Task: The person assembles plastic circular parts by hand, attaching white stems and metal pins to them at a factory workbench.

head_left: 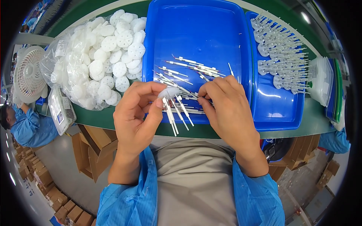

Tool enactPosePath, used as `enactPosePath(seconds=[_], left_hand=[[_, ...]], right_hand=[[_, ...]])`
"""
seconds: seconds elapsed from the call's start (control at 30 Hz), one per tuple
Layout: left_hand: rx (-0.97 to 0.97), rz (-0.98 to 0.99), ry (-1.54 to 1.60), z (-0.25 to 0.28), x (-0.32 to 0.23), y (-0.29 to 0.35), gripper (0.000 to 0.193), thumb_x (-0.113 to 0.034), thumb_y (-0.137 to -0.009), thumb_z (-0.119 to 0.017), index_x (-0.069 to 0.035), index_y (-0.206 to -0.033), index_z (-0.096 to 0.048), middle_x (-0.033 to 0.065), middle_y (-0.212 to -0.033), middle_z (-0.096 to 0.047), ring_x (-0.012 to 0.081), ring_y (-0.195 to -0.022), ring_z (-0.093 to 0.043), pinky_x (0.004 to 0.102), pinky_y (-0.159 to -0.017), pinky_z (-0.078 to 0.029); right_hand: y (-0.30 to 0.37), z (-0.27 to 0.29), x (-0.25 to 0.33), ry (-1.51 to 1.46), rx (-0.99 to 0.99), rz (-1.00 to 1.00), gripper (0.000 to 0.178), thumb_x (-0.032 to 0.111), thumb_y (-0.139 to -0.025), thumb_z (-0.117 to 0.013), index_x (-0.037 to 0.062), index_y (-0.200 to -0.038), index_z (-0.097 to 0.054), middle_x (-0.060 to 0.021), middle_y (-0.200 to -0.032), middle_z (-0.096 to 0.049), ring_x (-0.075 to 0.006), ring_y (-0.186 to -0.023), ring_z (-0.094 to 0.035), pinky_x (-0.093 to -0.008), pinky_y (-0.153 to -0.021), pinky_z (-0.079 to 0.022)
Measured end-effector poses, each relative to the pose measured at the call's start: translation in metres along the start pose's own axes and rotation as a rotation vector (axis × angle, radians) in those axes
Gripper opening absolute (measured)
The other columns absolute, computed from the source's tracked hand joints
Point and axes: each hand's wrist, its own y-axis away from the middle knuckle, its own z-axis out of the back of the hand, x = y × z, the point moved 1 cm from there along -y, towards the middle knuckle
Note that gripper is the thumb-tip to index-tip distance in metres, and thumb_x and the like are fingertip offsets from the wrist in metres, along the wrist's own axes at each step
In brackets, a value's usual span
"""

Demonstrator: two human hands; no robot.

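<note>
My left hand (pixel 136 115) pinches a small white plastic disc (pixel 169 92) between thumb and fingers. Several thin white sticks (pixel 183 111) with narrow tips hang down from that disc. Close to its right, my right hand (pixel 229 107) has thumb and forefinger pressed together on a thin white stick (pixel 191 93), whose end is hidden by the fingertips. Both hands are over the near edge of a large blue tray (pixel 200 34). Loose white sticks (pixel 203 68) with dark red, thin tips lie scattered in it, partly behind my hands.
Left of the tray, a clear plastic bag (pixel 62 73) spills white slotted discs (pixel 120 41). A smaller blue tray (pixel 271 111) at right holds rows of discs fitted with sticks (pixel 283 52). A white fan (pixel 31 71), clear box (pixel 62 111), cardboard boxes (pixel 94 150) and a blue-clad co-worker (pixel 36 126) are leftward.
</note>
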Motion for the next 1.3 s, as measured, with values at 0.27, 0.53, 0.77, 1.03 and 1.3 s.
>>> enactPosePath(seconds=[0.27, 0.53, 0.77, 1.03, 1.3], left_hand=[[-0.015, -0.027, 0.081, -0.001, -0.001, -0.002, 0.025, 0.011, -0.107, -0.066, 0.008, -0.132, -0.069, 0.0112, -0.126, -0.067, 0.0167, -0.112, -0.073, 0.0258, -0.091, -0.060], [0.024, -0.029, 0.113, -0.003, -0.004, -0.001, 0.025, 0.010, -0.109, -0.066, 0.008, -0.134, -0.067, 0.0115, -0.131, -0.065, 0.0170, -0.116, -0.071, 0.0255, -0.094, -0.059], [0.036, -0.009, 0.130, -0.003, -0.006, -0.001, 0.026, 0.008, -0.110, -0.066, 0.009, -0.135, -0.066, 0.0118, -0.132, -0.064, 0.0175, -0.118, -0.071, 0.0268, -0.097, -0.061], [0.036, -0.081, -0.016, -0.011, -0.009, -0.002, 0.026, 0.009, -0.103, -0.072, 0.004, -0.129, -0.073, 0.0131, -0.131, -0.065, 0.0177, -0.117, -0.072, 0.0289, -0.096, -0.065], [-0.017, -0.126, -0.086, -0.013, -0.006, -0.002, 0.024, 0.005, -0.099, -0.083, 0.004, -0.121, -0.075, 0.0121, -0.121, -0.071, 0.0171, -0.109, -0.076, 0.0293, -0.091, -0.067]], right_hand=[[-0.002, 0.007, 0.001, -0.008, 0.014, 0.010, 0.017, 0.001, -0.091, -0.084, 0.0044, -0.101, -0.071, -0.0107, -0.097, -0.069, -0.0340, -0.097, -0.064, -0.0464, -0.087, -0.050], [-0.006, 0.006, 0.018, -0.441, -0.062, 0.070, 0.018, 0.000, -0.096, -0.082, 0.0020, -0.108, -0.069, -0.0142, -0.097, -0.068, -0.0353, -0.080, -0.068, -0.0456, -0.069, -0.053], [-0.003, 0.006, 0.016, -0.472, -0.029, 0.031, 0.016, -0.002, -0.096, -0.080, 0.0013, -0.109, -0.072, -0.0133, -0.100, -0.072, -0.0325, -0.082, -0.077, -0.0417, -0.070, -0.059], [-0.001, 0.011, 0.019, -0.527, -0.020, -0.029, 0.013, -0.001, -0.096, -0.082, 0.0000, -0.106, -0.075, -0.0132, -0.095, -0.073, -0.0279, -0.081, -0.079, -0.0390, -0.068, -0.060], [0.002, 0.003, 0.022, -0.557, -0.029, -0.024, 0.013, 0.002, -0.097, -0.086, -0.0007, -0.105, -0.076, -0.0120, -0.093, -0.072, -0.0237, -0.074, -0.076, -0.0360, -0.061, -0.056]])
